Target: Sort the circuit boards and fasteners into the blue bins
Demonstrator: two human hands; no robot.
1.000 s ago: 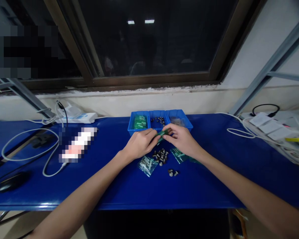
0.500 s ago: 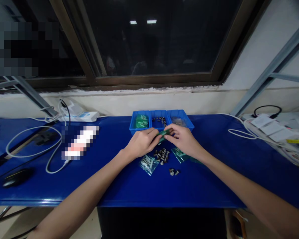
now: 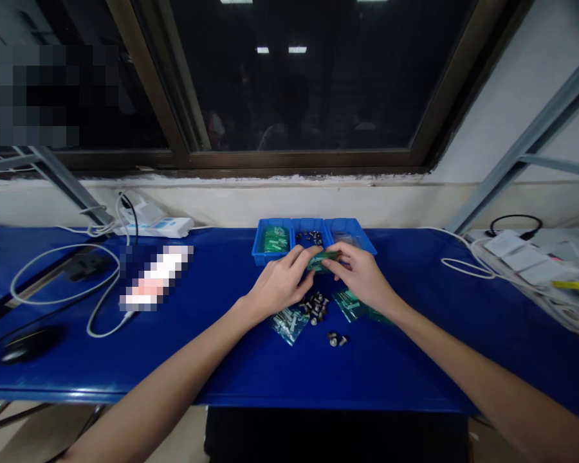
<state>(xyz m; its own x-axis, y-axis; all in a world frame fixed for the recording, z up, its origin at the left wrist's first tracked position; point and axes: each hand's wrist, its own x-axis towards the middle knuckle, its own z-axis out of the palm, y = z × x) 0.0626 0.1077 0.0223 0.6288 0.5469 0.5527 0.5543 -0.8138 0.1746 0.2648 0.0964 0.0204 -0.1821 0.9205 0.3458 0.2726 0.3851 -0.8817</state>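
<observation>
Between my two hands is a small green plastic bag [image 3: 321, 261], raised over the table in front of the blue bins. My left hand [image 3: 284, 281] is closed on its left side, and my right hand [image 3: 357, 270] pinches its right side. What lies inside this bag is hard to make out. Below the hands sits a pile of metal screws [image 3: 315, 306]. A clear bag of pale, slim parts [image 3: 289, 323] lies under my left wrist. Near my right wrist rests a green bag of similar parts [image 3: 349, 304], with another partly hidden by the forearm.
Three joined blue bins [image 3: 265, 260] stand by the wall, holding green bags, screws and clear bags. A few loose screws [image 3: 334, 339] lie nearer me. Left are a mouse [image 3: 31, 344], cables and a power strip [image 3: 168, 227]; white adapters [image 3: 525, 252] are at right.
The green bag now shows flatter and wider between my hands. My left hand has shifted slightly down, over part of the clear bag. The view has tilted a little.
</observation>
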